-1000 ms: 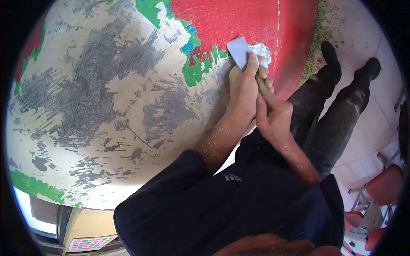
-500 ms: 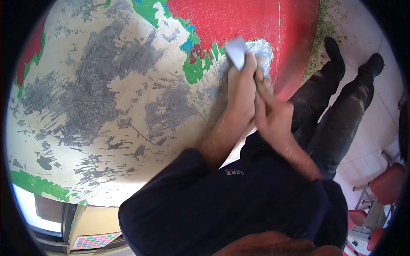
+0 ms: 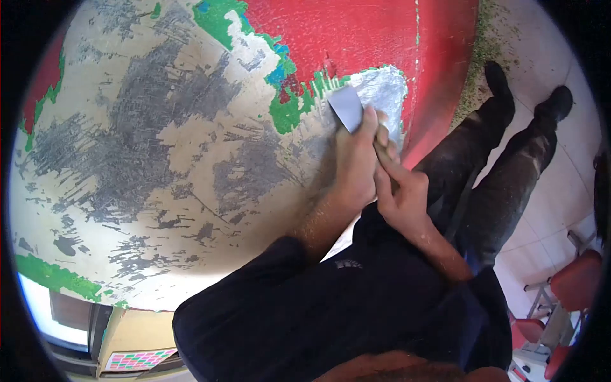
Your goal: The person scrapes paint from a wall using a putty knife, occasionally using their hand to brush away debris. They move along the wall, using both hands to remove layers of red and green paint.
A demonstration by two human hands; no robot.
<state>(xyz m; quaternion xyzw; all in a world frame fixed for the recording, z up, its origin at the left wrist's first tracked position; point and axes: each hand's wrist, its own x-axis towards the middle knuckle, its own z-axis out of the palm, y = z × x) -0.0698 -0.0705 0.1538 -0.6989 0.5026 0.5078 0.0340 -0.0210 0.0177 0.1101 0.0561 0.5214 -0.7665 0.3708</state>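
A scraper with a flat metal blade (image 3: 345, 108) lies against the painted curved surface (image 3: 197, 153), at the ragged edge of the green paint (image 3: 285, 114). My left hand (image 3: 359, 156) is closed around the scraper close to the blade, its thumb up near the metal. Farther down, my right hand (image 3: 405, 198) is closed on the handle, touching my left hand. Much of the handle is hidden by my fingers. Red paint (image 3: 344, 38) covers the surface beyond the blade, and a bare silvery patch (image 3: 385, 92) shows beside it.
My legs (image 3: 503, 172) stand on the pale tiled floor (image 3: 541, 210) at the right. Paint flakes (image 3: 487, 60) are scattered along the foot of the red surface. Red chairs (image 3: 576, 280) stand at the lower right.
Both hands and the scraper have moved down the picture, closer to my body. Thin pale scratch lines now show in the green paint just above the blade.
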